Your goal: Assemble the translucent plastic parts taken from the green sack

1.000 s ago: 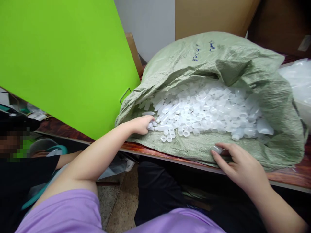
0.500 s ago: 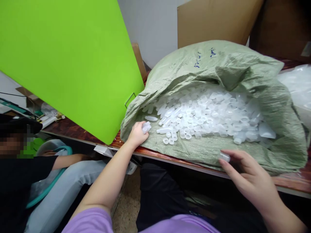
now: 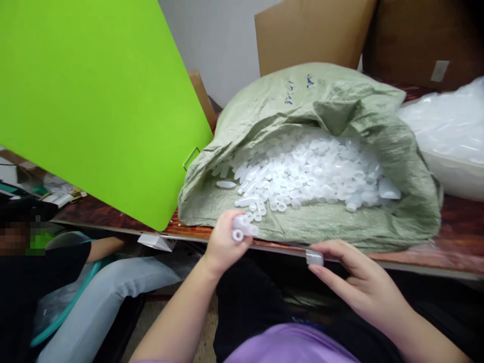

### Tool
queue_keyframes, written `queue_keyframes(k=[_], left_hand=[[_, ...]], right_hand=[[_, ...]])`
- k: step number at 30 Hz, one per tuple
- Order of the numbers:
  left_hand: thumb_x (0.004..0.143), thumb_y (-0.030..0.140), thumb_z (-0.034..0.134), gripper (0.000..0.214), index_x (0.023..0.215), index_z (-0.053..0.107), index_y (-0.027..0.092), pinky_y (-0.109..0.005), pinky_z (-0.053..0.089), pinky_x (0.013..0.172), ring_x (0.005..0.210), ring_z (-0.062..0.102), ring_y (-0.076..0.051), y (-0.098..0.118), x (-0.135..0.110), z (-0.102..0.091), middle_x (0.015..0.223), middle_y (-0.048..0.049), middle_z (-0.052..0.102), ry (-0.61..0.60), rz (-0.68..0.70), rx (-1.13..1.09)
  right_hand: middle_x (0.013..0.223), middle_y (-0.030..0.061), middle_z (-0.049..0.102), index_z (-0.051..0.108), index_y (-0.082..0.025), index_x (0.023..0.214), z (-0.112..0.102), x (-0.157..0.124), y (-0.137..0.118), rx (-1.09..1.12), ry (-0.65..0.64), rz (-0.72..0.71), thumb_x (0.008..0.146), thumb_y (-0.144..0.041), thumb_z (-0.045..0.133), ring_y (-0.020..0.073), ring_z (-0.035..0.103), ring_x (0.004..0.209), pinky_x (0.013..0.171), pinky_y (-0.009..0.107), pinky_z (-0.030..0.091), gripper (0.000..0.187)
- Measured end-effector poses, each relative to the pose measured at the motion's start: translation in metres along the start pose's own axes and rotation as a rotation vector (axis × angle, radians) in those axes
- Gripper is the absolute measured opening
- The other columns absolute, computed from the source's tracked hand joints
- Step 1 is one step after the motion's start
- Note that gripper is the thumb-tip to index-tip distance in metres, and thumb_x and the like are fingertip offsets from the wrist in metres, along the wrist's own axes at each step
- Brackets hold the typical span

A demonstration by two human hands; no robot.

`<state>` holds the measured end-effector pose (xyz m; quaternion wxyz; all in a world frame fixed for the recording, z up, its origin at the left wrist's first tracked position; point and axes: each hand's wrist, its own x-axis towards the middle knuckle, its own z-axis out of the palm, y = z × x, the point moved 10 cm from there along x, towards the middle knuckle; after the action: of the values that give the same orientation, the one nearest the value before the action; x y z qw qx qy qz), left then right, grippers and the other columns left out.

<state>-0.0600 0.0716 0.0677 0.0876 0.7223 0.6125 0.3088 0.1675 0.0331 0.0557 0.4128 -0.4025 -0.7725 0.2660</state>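
My left hand [image 3: 222, 246] is closed around several small translucent white plastic tubes [image 3: 245, 228] in front of the sack's mouth; one tube's round open end faces me. Between the thumb and forefinger of my right hand [image 3: 357, 277] is a small clear ribbed plastic cap [image 3: 314, 257], held just off the table's front edge. The two hands are apart. Behind them, a green woven sack [image 3: 260, 96] lies on its side, its mouth toward me. Many loose translucent white plastic tubes [image 3: 298, 171] spill out over its lower flap, some tapered and some short rings.
A large green board [image 3: 98, 101] with a metal handle stands left of the sack. A filled white plastic bag [image 3: 449, 136] sits to the right on the dark wooden table [image 3: 459, 227]. Cardboard [image 3: 310, 35] leans behind. At left, a seated person [image 3: 113, 287] has a teal-rimmed tub.
My left hand has come right and toward me with the tubes, closer to my right hand. The right hand, still pinching the cap, appears farther left. The whole view has shifted somewhat.
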Motion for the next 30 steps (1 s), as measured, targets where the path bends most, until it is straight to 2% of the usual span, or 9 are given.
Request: queue_keyframes(k=[2,5,8,11,17,22,24,26,30], left_hand=[[0.068,0.023,0.059,0.033,0.099,0.047,0.024,-0.033,0.044,0.083,0.090,0.055,-0.019,0.037,-0.017,0.029,0.095,-0.0044,0.057,-0.166,0.087,-0.106],[0.065,0.017,0.057,0.029,0.092,0.048,0.024,-0.032,0.045,0.078,0.085,0.055,-0.018,0.065,-0.036,0.063,0.090,-0.0035,0.058,-0.346,0.073,-0.222],[0.063,0.015,0.057,0.029,0.090,0.050,0.023,-0.030,0.045,0.072,0.082,0.056,-0.018,0.068,-0.054,0.094,0.090,-0.0038,0.059,-0.545,-0.013,-0.257],[0.062,0.021,0.060,0.028,0.088,0.051,0.023,-0.027,0.044,0.062,0.072,0.056,-0.016,0.065,-0.076,0.123,0.083,-0.0017,0.061,-0.785,-0.130,-0.304],[0.051,0.029,0.074,0.044,0.089,0.053,0.022,-0.022,0.040,0.055,0.067,0.055,-0.014,0.057,-0.102,0.162,0.080,0.0020,0.060,-1.053,-0.271,-0.376],[0.039,0.032,0.083,0.054,0.083,0.055,0.018,-0.022,0.041,0.059,0.064,0.051,-0.011,0.068,-0.121,0.189,0.073,0.0044,0.057,-1.434,-0.281,-0.679],[0.042,0.034,0.082,0.048,0.078,0.055,0.017,-0.021,0.039,0.055,0.059,0.047,-0.009,0.073,-0.126,0.193,0.067,0.0054,0.053,-1.530,-0.311,-0.830],[0.048,0.039,0.080,0.043,0.074,0.054,0.016,-0.021,0.036,0.051,0.055,0.044,-0.007,0.073,-0.124,0.195,0.063,0.0057,0.050,-1.531,-0.325,-0.886],[0.045,0.042,0.081,0.052,0.080,0.053,0.017,-0.021,0.037,0.053,0.060,0.048,-0.009,0.063,-0.109,0.194,0.069,0.0046,0.053,-1.315,-0.288,-0.685]], right_hand=[[0.092,0.0056,0.066,0.057,-0.024,0.106,0.004,0.002,-0.012,0.013,-0.044,-0.048,0.083,-0.026,0.055,0.0179,0.064,0.084,0.074,0.029,0.054,0.023],[0.096,0.0062,0.066,0.059,-0.024,0.109,0.013,-0.004,-0.021,0.005,-0.157,-0.108,0.085,-0.023,0.053,0.0159,0.064,0.088,0.075,0.026,0.054,0.025],[0.101,0.0065,0.066,0.058,-0.024,0.115,0.019,-0.023,-0.026,-0.090,-0.257,-0.220,0.087,-0.016,0.047,0.0140,0.063,0.090,0.074,0.023,0.054,0.030],[0.109,0.0076,0.066,0.056,-0.021,0.119,0.027,-0.051,-0.032,-0.254,-0.348,-0.402,0.089,-0.013,0.044,0.0178,0.061,0.100,0.082,0.031,0.052,0.034],[0.114,0.0070,0.064,0.057,-0.021,0.118,0.043,-0.073,-0.007,-0.324,-0.533,-0.372,0.092,-0.015,0.037,0.0175,0.061,0.101,0.080,0.031,0.054,0.034],[0.110,0.0069,0.066,0.059,-0.020,0.115,0.039,-0.078,-0.013,-0.217,-0.580,-0.468,0.091,-0.013,0.039,0.0188,0.060,0.103,0.083,0.033,0.052,0.032],[0.108,0.0069,0.066,0.061,-0.020,0.111,0.036,-0.074,-0.003,-0.115,-0.570,-0.332,0.090,-0.015,0.042,0.0161,0.062,0.098,0.081,0.029,0.052,0.029],[0.102,0.0068,0.067,0.063,-0.021,0.106,0.038,-0.073,0.018,0.015,-0.557,-0.098,0.088,-0.020,0.047,0.0138,0.064,0.090,0.077,0.025,0.052,0.024],[0.075,0.0040,0.066,0.064,-0.017,0.091,0.061,-0.099,0.079,0.314,-0.524,0.574,0.084,-0.047,0.049,0.0124,0.063,0.062,0.059,0.023,0.051,0.034]])
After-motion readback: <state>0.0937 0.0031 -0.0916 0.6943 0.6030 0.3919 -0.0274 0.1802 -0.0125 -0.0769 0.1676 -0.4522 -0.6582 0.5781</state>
